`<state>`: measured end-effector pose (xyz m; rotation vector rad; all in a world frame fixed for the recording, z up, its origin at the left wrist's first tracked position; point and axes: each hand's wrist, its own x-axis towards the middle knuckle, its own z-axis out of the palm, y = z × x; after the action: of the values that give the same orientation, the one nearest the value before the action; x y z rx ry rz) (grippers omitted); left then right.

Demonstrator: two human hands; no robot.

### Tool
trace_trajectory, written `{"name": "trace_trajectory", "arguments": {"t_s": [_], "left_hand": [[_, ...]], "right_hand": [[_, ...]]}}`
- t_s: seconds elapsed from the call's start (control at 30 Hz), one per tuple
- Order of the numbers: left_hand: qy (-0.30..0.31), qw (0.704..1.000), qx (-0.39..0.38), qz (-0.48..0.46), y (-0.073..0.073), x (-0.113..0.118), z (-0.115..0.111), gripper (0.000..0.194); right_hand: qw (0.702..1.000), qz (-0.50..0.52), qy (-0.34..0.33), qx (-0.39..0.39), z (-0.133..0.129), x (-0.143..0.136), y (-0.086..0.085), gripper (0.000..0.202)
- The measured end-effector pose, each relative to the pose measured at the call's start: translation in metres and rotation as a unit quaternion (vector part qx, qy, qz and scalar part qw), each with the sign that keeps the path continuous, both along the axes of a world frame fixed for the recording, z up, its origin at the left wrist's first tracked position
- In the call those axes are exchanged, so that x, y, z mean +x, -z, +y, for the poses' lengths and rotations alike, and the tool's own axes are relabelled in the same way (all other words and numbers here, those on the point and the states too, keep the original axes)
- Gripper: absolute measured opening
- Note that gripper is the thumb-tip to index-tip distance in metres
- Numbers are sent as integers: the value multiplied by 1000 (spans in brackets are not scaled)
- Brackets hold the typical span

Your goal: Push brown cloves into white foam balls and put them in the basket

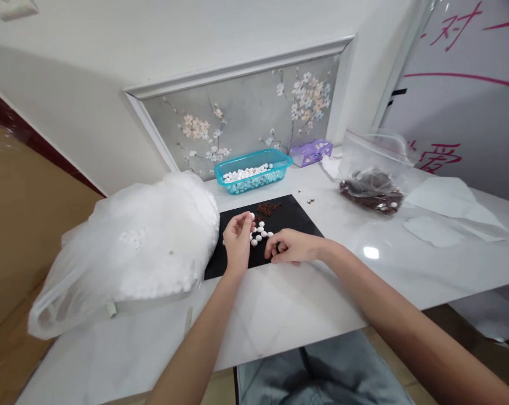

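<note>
My left hand [238, 239] is closed in a pinch on a small white ball [252, 216], held just above the black mat [294, 211]. Low over the mat's front right part, my right hand [292, 246] has its fingers curled and the thumb close to the forefinger tip. Whatever lies between those fingertips, if anything, is too small to make out. Between the two hands, several loose white balls [259, 238] lie on the mat. Behind them is a small heap of reddish-brown shreds [268, 209].
A teal basket [254, 184] of white balls stands behind the mat, beside a purple packet [311, 153]. On the left bulges a large clear bag [153, 236] of white balls. To the right are a zip bag [372, 188] of brown shreds and white paper sheets [456, 202].
</note>
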<state>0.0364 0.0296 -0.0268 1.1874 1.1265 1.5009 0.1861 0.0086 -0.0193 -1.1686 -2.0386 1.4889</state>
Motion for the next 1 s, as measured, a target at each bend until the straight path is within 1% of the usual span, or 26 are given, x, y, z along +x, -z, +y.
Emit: {"name": "trace_trajectory", "arguments": {"t_s": [0.07, 0.13, 0.23, 0.27, 0.3, 0.4, 0.47, 0.53, 0.63, 0.73, 0.8, 0.83, 0.9, 0.93, 1.0], "left_hand": [[5, 1000, 9, 23, 2, 1, 0, 25], [13, 999, 16, 42, 4, 3, -1, 25], [27, 997, 19, 71, 6, 5, -1, 25], [33, 996, 15, 81, 6, 5, -1, 25], [37, 995, 6, 89, 6, 5, -1, 26], [42, 994, -28, 99, 5, 4, 2, 26], [33, 993, -41, 106, 2, 3, 3, 26], [21, 992, -47, 113, -1, 4, 3, 25], [-1, 993, -62, 104, -4, 4, 2, 24], [-22, 993, -73, 92, -4, 4, 2, 23], [-28, 993, -72, 93, -3, 2, 2, 22], [-29, 992, -71, 95, -3, 2, 1, 22], [-28, 992, -71, 97, -3, 2, 0, 22], [-23, 992, -72, 96, -3, 2, 0, 22], [1, 993, -73, 92, -4, 4, -1, 21]], "right_hand": [[1000, 0, 13, 10, 2, 1, 2, 10], [1000, 9, 13, 25, 4, 2, 1, 10], [1000, -4, -19, 24, 6, 3, -2, 17], [999, -15, -28, 39, 7, 4, -3, 20], [997, -27, -32, 68, 8, 3, -2, 22], [979, -50, -25, 198, 15, 1, 2, 24], [969, -64, -42, 235, 22, -1, 4, 24], [966, -79, -75, 235, 29, -2, 3, 23], [963, -88, -112, 229, 36, -2, -1, 14], [971, -37, -120, 205, 37, 0, -1, 6], [982, 34, -95, 161, 35, 2, 2, 6], [986, 75, -67, 130, 34, 3, 4, 8], [987, 156, 19, 45, 32, 3, 6, 15], [978, 194, 72, 1, 32, 3, 6, 19], [947, 264, 170, -67, 33, 1, 7, 26]]}}
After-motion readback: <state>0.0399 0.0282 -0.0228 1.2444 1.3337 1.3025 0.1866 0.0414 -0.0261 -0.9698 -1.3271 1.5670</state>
